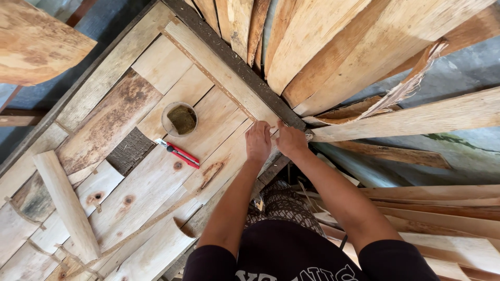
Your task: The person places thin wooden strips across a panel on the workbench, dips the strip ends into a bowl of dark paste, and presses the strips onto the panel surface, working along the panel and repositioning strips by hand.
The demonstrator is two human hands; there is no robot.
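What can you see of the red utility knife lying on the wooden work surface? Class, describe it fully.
The red utility knife is a slim snap-blade cutter with a red body that looks plastic and a pale metallic tip at its upper-left end. It lies flat and diagonal on the pale veneer sheets of the wooden work surface, just below a round container and beside a dark bark-like patch. Neither the left hand nor the right hand touches it; both rest to its right, at the surface's edge.

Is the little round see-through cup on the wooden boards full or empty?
Not empty: the round clear cup stands upright, with something dark olive-brown inside. How full, cannot tell.
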